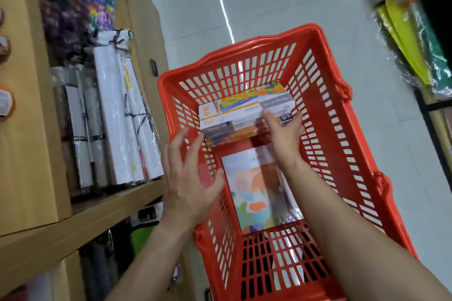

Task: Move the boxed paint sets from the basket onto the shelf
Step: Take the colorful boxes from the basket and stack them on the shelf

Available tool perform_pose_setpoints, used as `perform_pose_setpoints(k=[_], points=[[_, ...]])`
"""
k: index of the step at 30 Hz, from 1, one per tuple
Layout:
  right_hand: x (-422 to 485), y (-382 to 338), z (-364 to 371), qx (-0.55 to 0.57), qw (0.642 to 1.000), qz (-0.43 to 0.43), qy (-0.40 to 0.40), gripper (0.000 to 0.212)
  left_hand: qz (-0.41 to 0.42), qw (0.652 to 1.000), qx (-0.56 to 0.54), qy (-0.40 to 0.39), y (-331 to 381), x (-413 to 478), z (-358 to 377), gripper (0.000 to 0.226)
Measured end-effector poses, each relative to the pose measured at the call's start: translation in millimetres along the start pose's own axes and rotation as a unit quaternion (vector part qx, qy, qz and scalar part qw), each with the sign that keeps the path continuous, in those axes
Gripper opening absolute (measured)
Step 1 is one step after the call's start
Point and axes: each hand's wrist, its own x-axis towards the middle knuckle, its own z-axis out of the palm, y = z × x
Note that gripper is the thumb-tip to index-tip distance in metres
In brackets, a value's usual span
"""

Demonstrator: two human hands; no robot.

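Forearms reach into red basket (254, 44). Stacked boxed paint sets (244, 110) sit at its far end, with a flat set (259, 193) lying nearer. Right hand (285, 134) grips the stack's near right corner. Left hand (188, 183) is spread wide, just left of the stack. Wooden shelf (73, 222) stands at left.

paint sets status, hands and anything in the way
Right hand grips stack of paint sets at its right end, in the basket. Left hand open beside the left end. Another boxed set flat on basket floor, nothing blocking.
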Motion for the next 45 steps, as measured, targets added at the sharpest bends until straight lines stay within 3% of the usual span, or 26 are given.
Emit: perform_pose_setpoints(k=[9,14,18,21,26,31,34,38,45], points=[[25.0,-22.5,40.3,0.039,0.989,0.124,0.068,0.1,-0.017,1.0,-0.008,-0.015,-3.3,2.2,3.1,0.073],[9.3,-14.3,24.7,0.082,0.994,0.042,0.06,0.083,-0.008,1.0,-0.005,-0.006,-4.9,-1.6,4.2,0.073],[-18.7,-10.1,-7.0,0.038,0.995,-0.095,0.006,0.077,-0.008,1.0,-0.019,0.002,-6.7,-4.4,6.4,0.074],[-29.0,-7.1,-41.3,0.012,0.989,-0.138,-0.058,0.074,-0.003,1.0,-0.022,0.005,-6.6,-6.3,7.0,0.074],[-28.7,2.9,-64.2,-0.06,0.967,-0.106,-0.223,0.09,-0.012,1.0,-0.017,0.0,-4.7,-6.1,7.0,0.073],[-30.1,19.8,-31.8,-0.026,0.984,0.005,-0.179,0.103,-0.015,1.0,-0.018,0.002,-3.6,-7.5,6.5,0.072],[-38.4,21.8,-15.4,-0.062,0.981,0.002,-0.184,0.102,-0.017,1.0,-0.018,0.007,-1.5,-4.8,5.9,0.071],[-50.6,26.3,-7.8,-0.078,0.976,0.019,-0.203,0.126,-0.015,1.0,-0.004,0.012,-1.9,-5.8,6.1,0.071],[-64.2,22.1,-23.0,-0.013,0.98,0.001,-0.199,0.121,-0.013,1.0,0.022,0.009,-3.9,-7.3,5.2,0.072]])
